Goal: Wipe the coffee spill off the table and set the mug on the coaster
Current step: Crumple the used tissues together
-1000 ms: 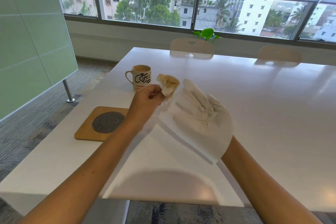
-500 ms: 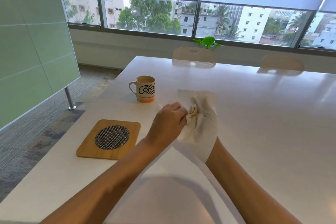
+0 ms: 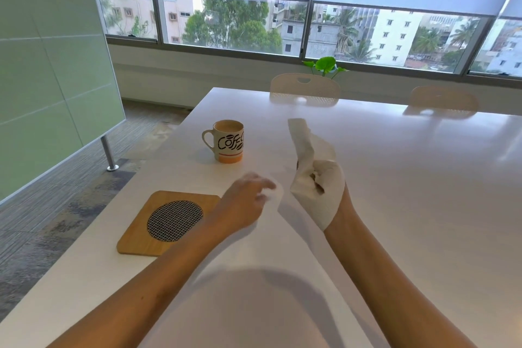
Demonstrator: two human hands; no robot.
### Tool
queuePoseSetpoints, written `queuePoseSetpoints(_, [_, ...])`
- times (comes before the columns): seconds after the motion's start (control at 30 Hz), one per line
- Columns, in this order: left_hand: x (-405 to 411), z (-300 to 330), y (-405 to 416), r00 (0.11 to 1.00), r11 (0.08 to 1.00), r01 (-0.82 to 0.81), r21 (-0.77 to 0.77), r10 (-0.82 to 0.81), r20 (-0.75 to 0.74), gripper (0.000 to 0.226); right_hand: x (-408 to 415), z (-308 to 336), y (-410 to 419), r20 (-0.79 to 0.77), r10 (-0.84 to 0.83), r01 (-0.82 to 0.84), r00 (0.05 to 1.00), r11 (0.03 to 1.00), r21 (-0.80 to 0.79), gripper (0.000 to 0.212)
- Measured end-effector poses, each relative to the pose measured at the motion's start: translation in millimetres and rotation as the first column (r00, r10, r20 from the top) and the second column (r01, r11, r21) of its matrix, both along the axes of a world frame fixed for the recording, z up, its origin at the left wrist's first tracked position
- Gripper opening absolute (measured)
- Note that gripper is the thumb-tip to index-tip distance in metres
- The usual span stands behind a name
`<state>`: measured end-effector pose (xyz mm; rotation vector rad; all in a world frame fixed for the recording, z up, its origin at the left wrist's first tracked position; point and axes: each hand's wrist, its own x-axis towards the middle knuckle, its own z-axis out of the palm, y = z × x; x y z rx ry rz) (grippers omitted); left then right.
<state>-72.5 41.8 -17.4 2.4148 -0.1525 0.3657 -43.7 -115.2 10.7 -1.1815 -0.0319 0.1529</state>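
1. You are holding a crumpled paper towel (image 3: 316, 178) in your right hand (image 3: 324, 192); the grip is closed around it, brown stains showing in the folds, one end sticking up loose.
2. Your left hand (image 3: 245, 203) is hovering blurred just beside the towel, over the table (image 3: 395, 206); I cannot tell whether its grip is open or closed.
3. The towel is likely handling soft, light and damp, so bunching it in the palm is working.
4. The mug (image 3: 227, 141) is standing upright near the table's left edge, apart from the coaster (image 3: 166, 222), which is lying closer to you along that edge.
5. The mug looks nearly full of coffee, probably ceramic, heavyish and spill-prone: take the handle, facing left, and keep it level.
6. Count: one mug, one coaster, one towel, two chairs (image 3: 305, 89) at the far edge.
7. No spill is showing on the table now.
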Motion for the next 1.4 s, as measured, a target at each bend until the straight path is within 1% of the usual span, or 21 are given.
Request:
queuePoseSetpoints(0.07, [0.7, -4.0, -7.5, 0.98, 0.989, 0.125, 0.078, -0.11, -0.167, 0.041, -1.6, 2.4, -0.3, 0.011, 0.024, -0.024, 1.0, 1.0, -0.012, 0.041])
queuePoseSetpoints(0.1, [0.9, -5.1, -13.2, 0.965, 0.983, 0.175, 0.047, -0.162, -0.205, 0.048, -1.9, 4.9, -0.6, -0.016, 0.07, -0.069, 0.997, 0.997, 0.045, 0.043])
queuePoseSetpoints(0.13, [0.9, -4.4, -19.5, 0.953, 0.978, 0.208, -0.006, -0.204, -0.222, 0.052, -2.8, 4.8, 1.3, -0.05, 0.074, -0.065, 0.996, 0.984, 0.163, 0.04])
queuePoseSetpoints(0.2, [1.1, -1.3, -30.0, 0.948, 0.967, 0.232, -0.105, -0.249, -0.196, 0.05, -5.1, 3.8, 4.9, -0.05, 0.048, -0.039, 0.998, 0.984, 0.175, 0.028])
queuePoseSetpoints(0.3, [-1.7, 0.6, -35.1, 0.965, 0.957, 0.239, -0.164, -0.253, -0.073, 0.048, -4.4, 11.6, 10.9, -0.002, -0.026, 0.026, 1.0, 0.986, 0.166, 0.022])
queuePoseSetpoints(0.33, [-2.9, -0.3, -34.9, 0.964, 0.95, 0.251, -0.187, -0.262, -0.036, 0.051, -2.5, 15.3, 11.8, 0.07, -0.074, 0.06, 0.995, 0.983, 0.175, 0.023])
queuePoseSetpoints(0.4, [-4.6, -1.6, -35.1, 0.964, 0.936, 0.264, -0.232, -0.266, 0.025, 0.058, 2.1, 19.7, 11.6, 0.286, -0.15, 0.12, 0.946, 0.986, 0.117, 0.024])
queuePoseSetpoints(0.43, [-4.6, -1.0, -35.2, 0.967, 0.93, 0.253, -0.265, -0.248, 0.052, 0.06, 2.8, 19.9, 10.9, 0.394, -0.147, 0.129, 0.907, 0.989, 0.07, 0.025])
queuePoseSetpoints(0.5, [-2.0, 3.6, -35.8, 0.975, 0.906, 0.218, -0.364, -0.186, 0.123, 0.057, 4.0, 16.7, 6.7, 0.516, -0.123, 0.157, 0.848, 0.987, -0.024, 0.029])
queuePoseSetpoints(0.57, [1.7, 12.0, -34.5, 0.977, 0.833, 0.193, -0.519, -0.115, 0.179, 0.046, 2.5, 13.5, 4.0, 0.53, -0.131, 0.204, 0.838, 0.975, -0.082, 0.031])
queuePoseSetpoints(0.63, [4.9, 21.2, -31.6, 0.983, 0.687, 0.172, -0.706, -0.075, 0.166, 0.04, 2.1, 9.8, 1.9, 0.552, -0.075, 0.188, 0.83, 0.971, -0.15, 0.03])
queuePoseSetpoints(0.7, [8.0, 28.0, -27.4, 0.987, 0.564, 0.156, -0.811, -0.108, 0.115, 0.043, 1.5, 8.2, -0.5, 0.603, 0.032, 0.178, 0.797, 0.942, -0.285, 0.029])
queuePoseSetpoints(0.8, [11.2, 31.8, -20.3, 0.971, 0.423, 0.145, -0.895, -0.233, 0.047, 0.038, 4.8, 10.1, -7.0, 0.659, 0.252, 0.197, 0.708, 0.827, -0.527, 0.021])
queuePoseSetpoints(0.87, [11.6, 30.4, -17.3, 0.95, 0.387, 0.134, -0.912, -0.314, 0.006, 0.036, 9.4, 12.5, -13.0, 0.667, 0.368, 0.229, 0.648, 0.741, -0.631, 0.013])
queuePoseSetpoints(0.93, [12.4, 27.1, -17.0, 0.948, 0.376, 0.125, -0.918, -0.317, -0.001, 0.029, 10.9, 14.5, -16.3, 0.668, 0.41, 0.244, 0.622, 0.709, -0.662, 0.015])
queuePoseSetpoints(1.0, [14.9, 25.0, -17.8, 0.968, 0.388, 0.127, -0.913, -0.25, 0.029, 0.006, 8.8, 13.9, -17.4, 0.665, 0.358, 0.183, 0.655, 0.779, -0.6, 0.028])
queuePoseSetpoints(1.1, [17.0, 26.2, -18.4, 0.99, 0.509, 0.141, -0.849, -0.086, 0.112, 0.029, 4.9, 11.7, -19.0, 0.554, 0.227, 0.05, 0.801, 0.897, -0.44, 0.053])
queuePoseSetpoints(1.17, [16.8, 30.3, -18.4, 0.986, 0.598, 0.122, -0.792, 0.017, 0.164, 0.026, 4.4, 9.1, -20.6, 0.482, 0.199, -0.014, 0.853, 0.933, -0.359, 0.06])
queuePoseSetpoints(1.23, [15.8, 34.9, -19.8, 0.966, 0.705, 0.086, -0.704, 0.114, 0.232, 0.021, 3.3, 5.8, -20.1, 0.485, 0.171, -0.005, 0.858, 0.946, -0.324, 0.049])
queuePoseSetpoints(1.3, [15.1, 36.6, -22.3, 0.925, 0.822, 0.036, -0.569, 0.187, 0.329, 0.022, 0.7, 4.5, -17.8, 0.551, 0.125, 0.068, 0.825, 0.946, -0.317, 0.027])
queuePoseSetpoints(1.4, [10.2, 37.8, -25.9, 0.884, 0.931, 0.006, -0.365, 0.165, 0.437, 0.014, -1.4, 4.1, -15.9, 0.637, 0.046, 0.19, 0.769, 0.936, -0.296, 0.015])
